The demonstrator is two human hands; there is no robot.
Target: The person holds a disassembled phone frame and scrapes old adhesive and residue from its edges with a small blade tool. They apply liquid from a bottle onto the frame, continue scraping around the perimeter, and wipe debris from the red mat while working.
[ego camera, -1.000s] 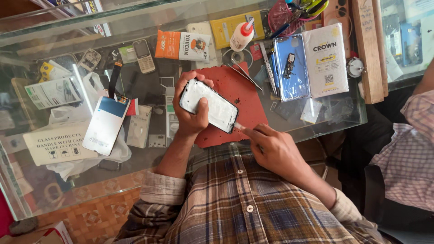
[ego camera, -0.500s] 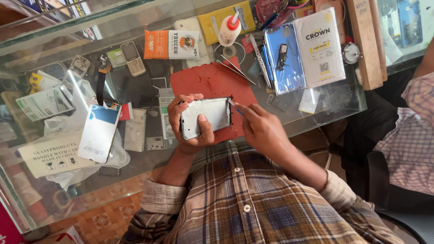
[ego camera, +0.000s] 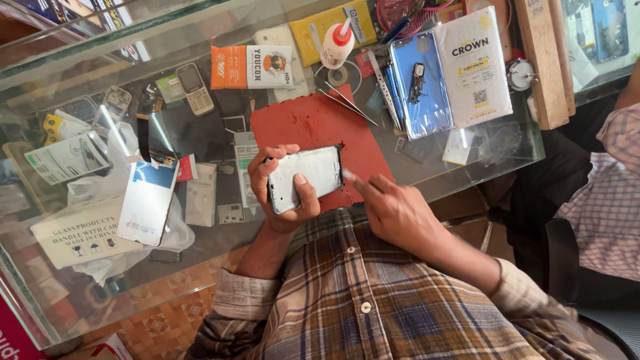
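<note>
My left hand (ego camera: 288, 195) grips a white, frameless phone body (ego camera: 308, 177) from below, with the thumb across its face. It is held over the near edge of a red work mat (ego camera: 313, 123) on a glass counter (ego camera: 467, 163). My right hand (ego camera: 395, 212) is just right of the phone. Its blurred forefinger tip touches the phone's right edge and the other fingers are curled. Whether a small tool is pinched there I cannot tell.
Tweezers (ego camera: 350, 103) lie on the mat's far corner. Beyond are a glue bottle (ego camera: 337, 43), an orange packet (ego camera: 252, 67), a blue phone back (ego camera: 420, 83), a white packet (ego camera: 473, 67) and a wooden block (ego camera: 540, 60). A white-blue box (ego camera: 148, 200) lies left. Another person's checked sleeve (ego camera: 607, 200) is at right.
The phone has turned from a slanted hold to lying sideways and has come closer to my body. My right hand moved from below the phone to its right edge.
</note>
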